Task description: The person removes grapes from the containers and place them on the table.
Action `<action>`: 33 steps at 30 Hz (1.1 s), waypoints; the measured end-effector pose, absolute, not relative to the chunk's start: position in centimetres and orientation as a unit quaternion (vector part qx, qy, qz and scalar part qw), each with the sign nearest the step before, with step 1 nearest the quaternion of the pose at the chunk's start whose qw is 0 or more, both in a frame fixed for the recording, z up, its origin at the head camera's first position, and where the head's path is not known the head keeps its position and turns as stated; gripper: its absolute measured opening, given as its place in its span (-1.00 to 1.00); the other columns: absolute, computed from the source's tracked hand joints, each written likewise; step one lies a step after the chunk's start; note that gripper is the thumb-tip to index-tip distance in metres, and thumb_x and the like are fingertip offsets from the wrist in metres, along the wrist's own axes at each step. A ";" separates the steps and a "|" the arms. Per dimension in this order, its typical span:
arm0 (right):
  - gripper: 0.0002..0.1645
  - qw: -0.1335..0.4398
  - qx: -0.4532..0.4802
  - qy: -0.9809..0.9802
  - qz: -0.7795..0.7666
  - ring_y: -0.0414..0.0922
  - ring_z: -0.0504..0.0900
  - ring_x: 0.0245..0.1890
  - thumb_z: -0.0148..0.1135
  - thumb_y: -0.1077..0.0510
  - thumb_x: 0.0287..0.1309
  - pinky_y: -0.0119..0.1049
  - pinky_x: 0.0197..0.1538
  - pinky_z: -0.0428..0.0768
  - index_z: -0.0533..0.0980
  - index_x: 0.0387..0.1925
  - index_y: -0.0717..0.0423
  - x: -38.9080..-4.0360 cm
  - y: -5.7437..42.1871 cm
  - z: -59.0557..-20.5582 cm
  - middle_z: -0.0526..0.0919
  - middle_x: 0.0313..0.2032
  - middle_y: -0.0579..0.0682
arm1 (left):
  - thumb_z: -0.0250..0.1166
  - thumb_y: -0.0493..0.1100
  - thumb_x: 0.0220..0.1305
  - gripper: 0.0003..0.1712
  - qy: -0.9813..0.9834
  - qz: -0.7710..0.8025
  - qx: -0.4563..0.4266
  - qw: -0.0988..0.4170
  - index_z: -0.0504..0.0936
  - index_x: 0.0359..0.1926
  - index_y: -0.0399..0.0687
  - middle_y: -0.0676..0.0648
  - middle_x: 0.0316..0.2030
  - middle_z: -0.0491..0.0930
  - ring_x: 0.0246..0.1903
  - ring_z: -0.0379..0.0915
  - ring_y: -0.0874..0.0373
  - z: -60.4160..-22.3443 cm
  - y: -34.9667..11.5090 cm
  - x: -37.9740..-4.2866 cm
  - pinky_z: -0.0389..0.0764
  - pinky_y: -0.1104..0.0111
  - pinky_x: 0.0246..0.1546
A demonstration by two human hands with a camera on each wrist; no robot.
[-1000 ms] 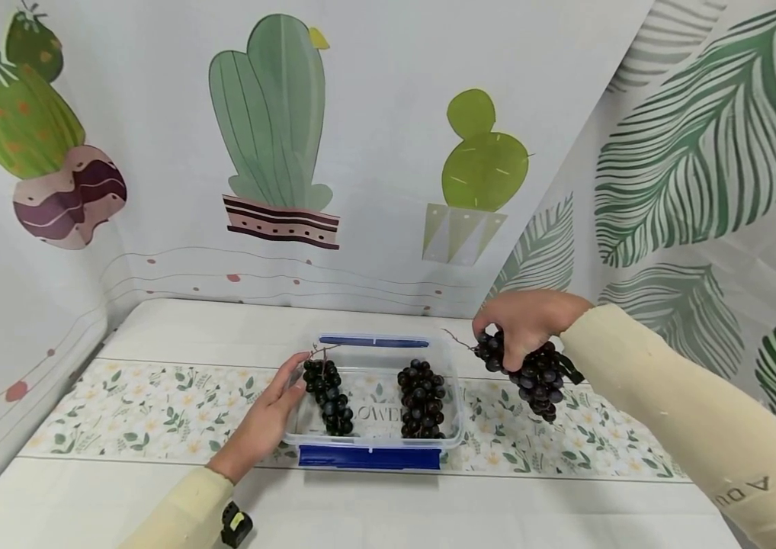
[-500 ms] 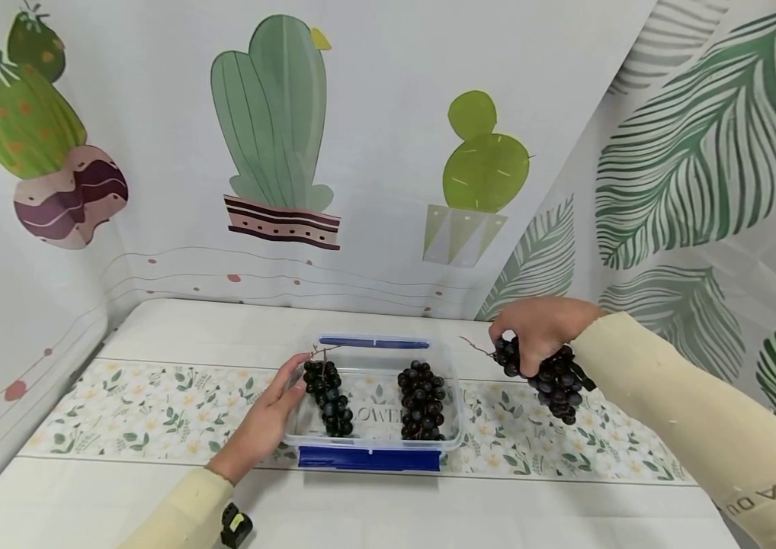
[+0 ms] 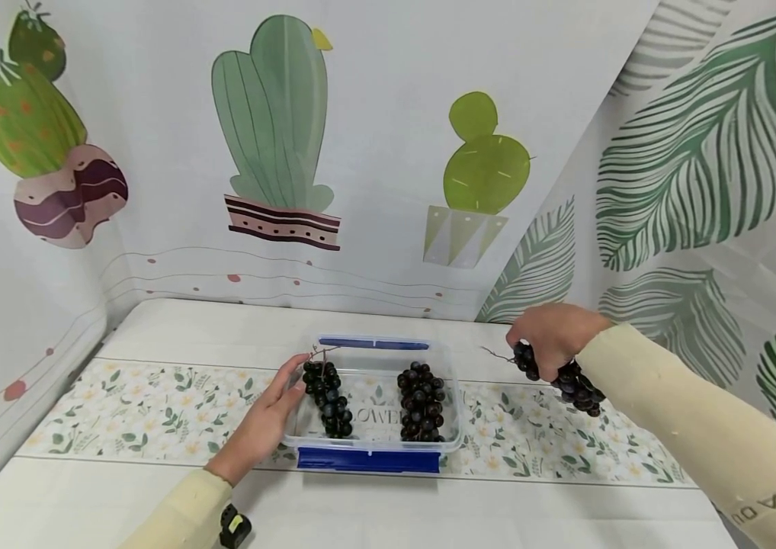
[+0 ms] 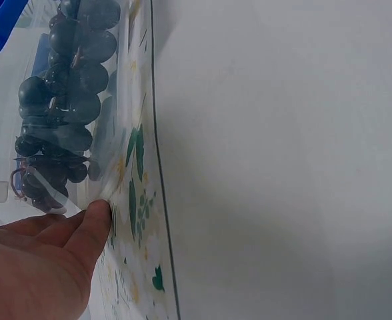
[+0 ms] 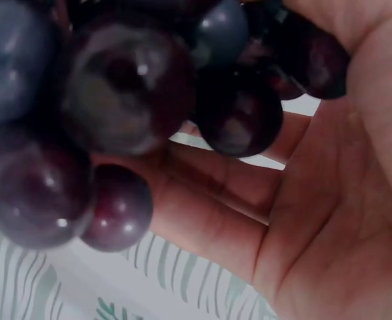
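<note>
Head view: At six o'clock, a clear plastic container (image 3: 374, 443) with blue latches sits on a floral-banded table (image 3: 148, 415). Inside, one bunch of black grapes (image 3: 328, 402) lies at nine o'clock, another dark bunch (image 3: 421, 402) at three. The person's left hand (image 3: 264, 415) rests outstretched fingers against the container's nine o'clock side. Between three and four o'clock, well apart from the container, the right hand (image 3: 556, 335) grips a third grape bunch (image 3: 576, 389), its bare stem pointing toward ten.

Left wrist view: The left hand, at eight o'clock, touches the container with straight fingers; grapes show through the wall at ten.

Right wrist view: Large grapes crowd ten o'clock, the right hand's fingers curled behind them.
</note>
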State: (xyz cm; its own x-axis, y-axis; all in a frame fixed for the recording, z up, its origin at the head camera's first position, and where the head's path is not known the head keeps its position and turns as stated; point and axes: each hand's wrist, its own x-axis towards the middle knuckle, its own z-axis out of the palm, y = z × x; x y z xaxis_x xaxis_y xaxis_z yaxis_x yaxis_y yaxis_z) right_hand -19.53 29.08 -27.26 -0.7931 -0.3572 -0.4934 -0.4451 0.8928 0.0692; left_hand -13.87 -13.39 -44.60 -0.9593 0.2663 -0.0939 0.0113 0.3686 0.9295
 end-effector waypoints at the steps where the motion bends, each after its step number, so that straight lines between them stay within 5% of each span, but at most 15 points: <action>1: -0.22 0.237 -0.216 0.942 0.098 -0.14 0.42 -0.34 0.37 0.45 -0.19 -0.31 -0.47 0.31 0.62 0.19 0.02 -19.5 29.2 -27.4 0.68 0.12 0.07 | -0.21 0.07 0.74 -0.39 0.819 0.556 0.085 0.115 -0.06 0.68 0.33 -0.23 0.68 -0.09 0.66 -0.17 -0.23 -44.6 -13.4 -13.9 -0.03 -0.26 0.62; 13: -0.51 0.195 -0.235 0.945 0.118 -0.15 0.35 -0.41 0.45 0.47 -0.11 -0.27 -0.44 0.26 0.67 -0.15 -0.05 -19.2 30.7 -29.3 0.67 -0.22 -0.05 | -0.22 0.07 0.74 -0.39 0.817 0.558 0.086 0.117 -0.07 0.68 0.32 -0.24 0.68 -0.09 0.66 -0.18 -0.24 -44.7 -13.5 -14.0 -0.02 -0.26 0.61; 18: -0.55 0.170 -0.262 0.943 0.114 -0.19 0.24 -0.51 0.47 0.46 -0.05 -0.30 -0.45 0.19 0.46 -0.51 -0.11 -19.2 31.5 -30.3 0.40 -0.54 -0.17 | -0.23 0.05 0.75 -0.39 0.817 0.558 0.088 0.115 -0.07 0.68 0.29 -0.25 0.68 -0.10 0.66 -0.19 -0.25 -44.7 -13.5 -14.0 -0.02 -0.26 0.61; 33: -0.50 0.168 -0.283 0.936 0.123 -0.16 0.35 -0.49 0.55 0.43 -0.06 -0.29 -0.44 0.32 0.50 -0.38 -0.21 -19.5 32.0 -32.9 0.47 -0.49 -0.21 | -0.21 0.06 0.74 -0.39 0.821 0.554 0.081 0.114 -0.05 0.67 0.33 -0.23 0.68 -0.07 0.66 -0.16 -0.23 -44.8 -13.4 -14.1 -0.03 -0.25 0.62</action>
